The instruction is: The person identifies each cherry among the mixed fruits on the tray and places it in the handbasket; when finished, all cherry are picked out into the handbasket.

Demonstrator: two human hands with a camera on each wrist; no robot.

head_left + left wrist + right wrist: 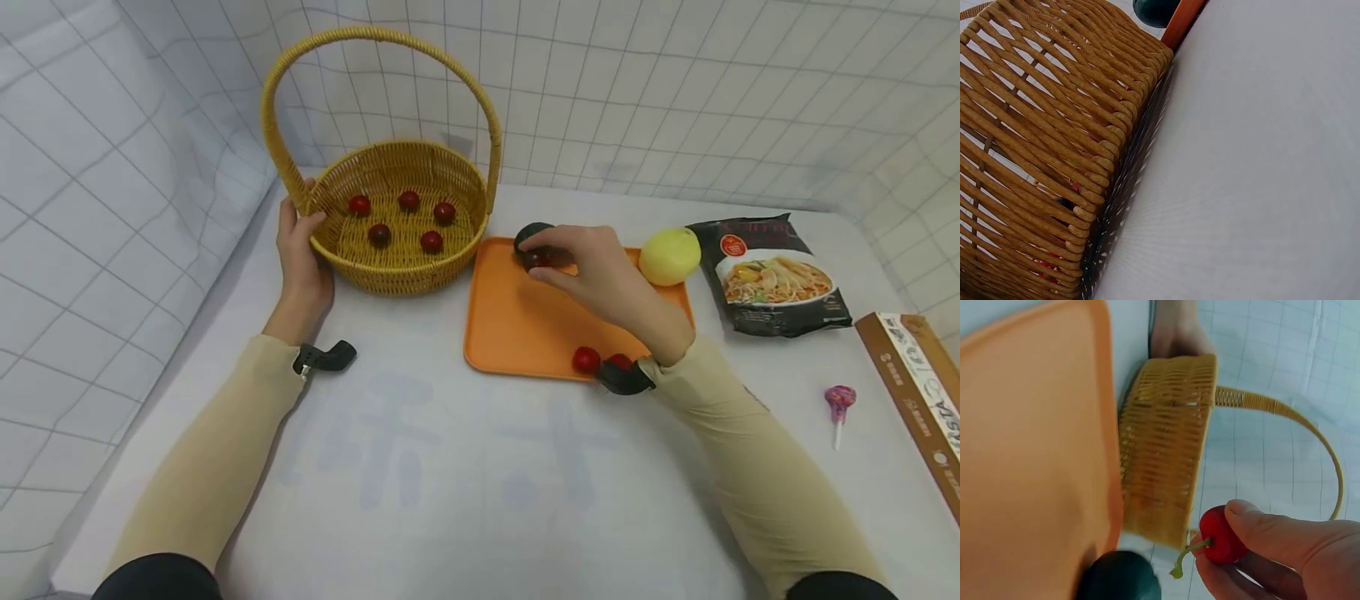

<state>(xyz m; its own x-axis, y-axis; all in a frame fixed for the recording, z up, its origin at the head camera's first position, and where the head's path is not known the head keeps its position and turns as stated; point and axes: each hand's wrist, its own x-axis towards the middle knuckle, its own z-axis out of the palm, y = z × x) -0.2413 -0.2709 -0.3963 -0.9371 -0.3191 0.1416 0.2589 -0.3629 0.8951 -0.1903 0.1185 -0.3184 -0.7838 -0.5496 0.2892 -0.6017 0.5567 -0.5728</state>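
My left hand [300,254] grips the left side of a yellow wicker basket [390,279], its thumb on the rim. Several dark red cherries [408,201] lie spread over the basket's bottom. With thumb and fingers, my right hand [600,271] pinches a red cherry [1221,535] above the orange tray [502,333]; its green stem shows in the right wrist view. Just behind that hand, at the tray's back left corner, is a dark green rounded thing [1121,578], perhaps an avocado. Two more cherries [586,360] sit at the tray's front edge, one partly behind the wrist strap.
A yellow, lemon-like fruit [670,257] rests at the tray's back right. Beside it lies a black noodle packet [776,275]. Farther right are a wrapped lollipop [840,400] and a long brown box [911,400]. Gridded white cloth walls stand behind and at the sides.
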